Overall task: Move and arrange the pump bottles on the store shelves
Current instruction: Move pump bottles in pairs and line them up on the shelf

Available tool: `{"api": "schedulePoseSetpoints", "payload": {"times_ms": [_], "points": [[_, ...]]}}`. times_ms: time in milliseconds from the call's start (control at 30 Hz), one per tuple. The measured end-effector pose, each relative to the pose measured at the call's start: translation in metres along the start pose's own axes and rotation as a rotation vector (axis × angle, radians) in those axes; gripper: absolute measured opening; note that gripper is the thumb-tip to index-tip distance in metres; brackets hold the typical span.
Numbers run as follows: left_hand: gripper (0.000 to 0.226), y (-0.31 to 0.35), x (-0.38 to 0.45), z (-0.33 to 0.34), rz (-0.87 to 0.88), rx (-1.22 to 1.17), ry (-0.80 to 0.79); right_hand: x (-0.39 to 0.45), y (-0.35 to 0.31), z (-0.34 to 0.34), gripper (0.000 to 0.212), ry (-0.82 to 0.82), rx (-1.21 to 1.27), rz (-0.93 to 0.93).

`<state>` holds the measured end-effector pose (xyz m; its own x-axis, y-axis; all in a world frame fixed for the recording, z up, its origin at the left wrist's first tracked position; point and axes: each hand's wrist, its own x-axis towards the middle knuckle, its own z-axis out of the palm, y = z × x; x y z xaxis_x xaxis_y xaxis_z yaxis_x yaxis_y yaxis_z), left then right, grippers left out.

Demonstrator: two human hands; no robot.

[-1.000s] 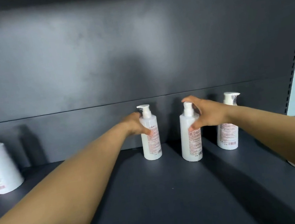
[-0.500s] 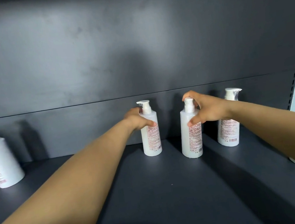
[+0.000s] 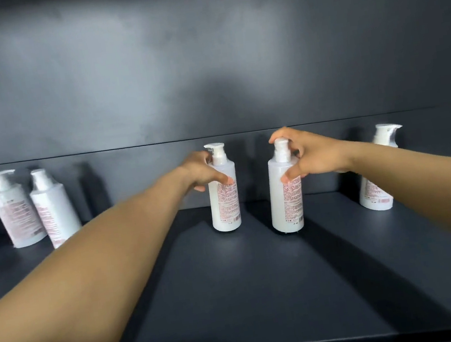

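The left hand (image 3: 204, 171) grips one bottle (image 3: 223, 197) mid-shelf (image 3: 251, 297); the right hand (image 3: 309, 156) grips its neighbour (image 3: 285, 194) at 3 o'clock. Others stand spaced; the arranging looks partway.

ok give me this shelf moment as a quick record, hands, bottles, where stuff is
left hand: grips shoulder of centre-left pump bottle
right hand: grips neck and shoulder of centre-right pump bottle
held bottles: upright, side by side, apart
far-right bottle: upright, partly behind the right forearm
left bottles: two, close together near the back panel
shelf: dark, with a bare front area
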<state>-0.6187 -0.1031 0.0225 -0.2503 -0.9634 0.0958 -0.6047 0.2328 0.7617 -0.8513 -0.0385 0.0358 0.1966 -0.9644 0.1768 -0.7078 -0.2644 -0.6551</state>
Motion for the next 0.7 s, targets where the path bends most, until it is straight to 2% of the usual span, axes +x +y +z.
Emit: {"api": "schedulePoseSetpoints", "payload": {"times_ms": [133,367,533,700], "points": [[0.043,-0.039,-0.035,-0.066,-0.03,-0.058,0.05,0.018,-0.057,0.042,0.071,-0.042,0.024,-0.045],[0.04,-0.114,-0.09,-0.183,-0.099,-0.003,0.125,0.041,-0.159,0.14,0.069,-0.056,0.07,-0.101],[0.048,-0.17,-0.114,-0.243,-0.145,-0.008,0.152,0.052,-0.215,0.209,0.069,-0.089,0.089,-0.094],[0.062,-0.212,-0.127,-0.273,-0.172,-0.014,0.147,0.063,-0.258,0.258,0.068,-0.099,0.075,-0.076]]}}
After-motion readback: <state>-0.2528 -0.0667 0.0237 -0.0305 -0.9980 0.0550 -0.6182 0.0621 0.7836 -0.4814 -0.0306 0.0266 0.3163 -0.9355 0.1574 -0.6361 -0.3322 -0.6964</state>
